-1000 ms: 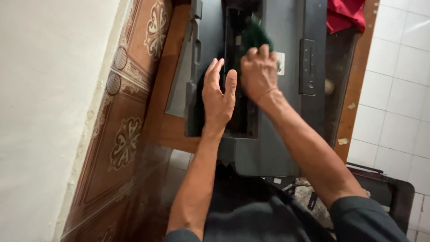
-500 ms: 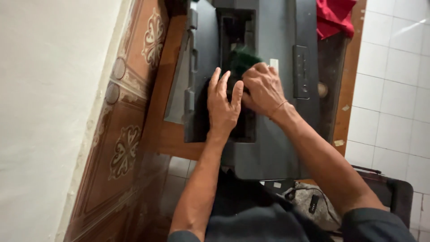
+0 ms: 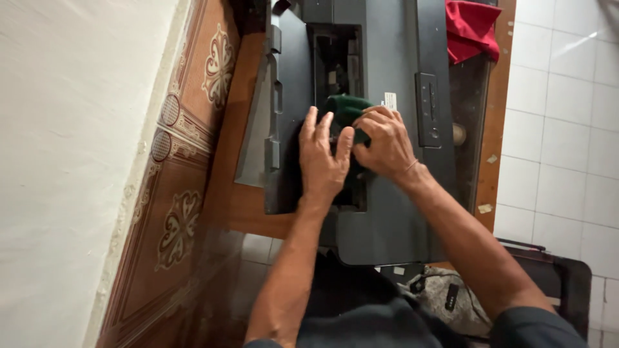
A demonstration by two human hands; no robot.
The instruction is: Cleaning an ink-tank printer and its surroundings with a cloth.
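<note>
Gripping green cloth [image 3: 347,107], right hand [image 3: 387,145], left hand [image 3: 322,161] flat on black printer [image 3: 387,58], white label [image 3: 390,100] beside

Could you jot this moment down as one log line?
left hand: flat on printer | right hand: grips green cloth at opening | red cloth: behind

Seen from above, a dark grey printer [image 3: 380,212] sits on a wooden table [image 3: 242,193]. The right hand [image 3: 387,145] grips a dark green cloth [image 3: 347,108] at the printer's open slot, and the left hand [image 3: 322,161] lies flat beside it, fingers spread. A red cloth [image 3: 471,29] lies at the table's far corner.
</note>
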